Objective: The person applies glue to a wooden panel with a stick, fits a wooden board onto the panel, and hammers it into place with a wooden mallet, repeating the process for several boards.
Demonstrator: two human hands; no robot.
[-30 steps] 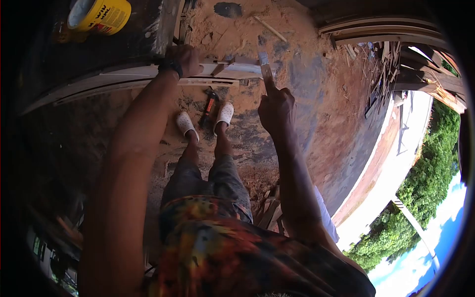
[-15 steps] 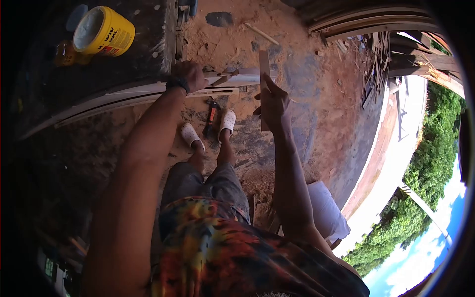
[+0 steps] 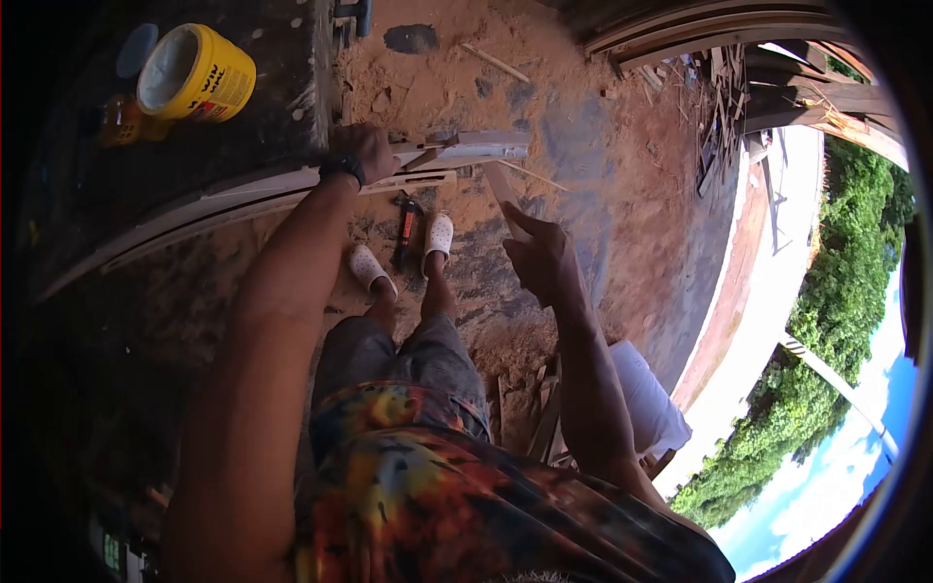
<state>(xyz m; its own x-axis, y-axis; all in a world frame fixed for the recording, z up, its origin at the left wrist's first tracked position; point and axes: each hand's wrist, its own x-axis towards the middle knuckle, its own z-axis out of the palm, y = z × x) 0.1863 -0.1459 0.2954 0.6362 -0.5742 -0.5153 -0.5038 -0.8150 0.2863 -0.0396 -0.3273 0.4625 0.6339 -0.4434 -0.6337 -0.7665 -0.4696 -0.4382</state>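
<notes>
My left hand [image 3: 364, 151], with a dark watch on its wrist, is closed on the long wooden piece [image 3: 466, 148] that sticks out past the bench edge. Fingers of my right hand [image 3: 542, 255] are wrapped round a thin flat wooden strip [image 3: 501, 188]. This strip slants up and to the left, its far tip just below the free end of the long piece. A second slotted wooden piece [image 3: 428, 180] runs alongside, nearer my body.
A yellow tub [image 3: 219, 83] stands on the dark bench [image 3: 262, 117] beside a bottle [image 3: 126, 121]. On the sawdust-covered floor, a black and red tool [image 3: 405, 228] lies by my white clogs [image 3: 439, 233]. Wood scraps [image 3: 719, 107] are heaped at right, and a white sack [image 3: 646, 398] stands behind my right arm.
My right hand has moved down and slightly right, toward my body. The strip in it has swung from upright to slanting, away from the long piece's end. My left hand keeps its grip.
</notes>
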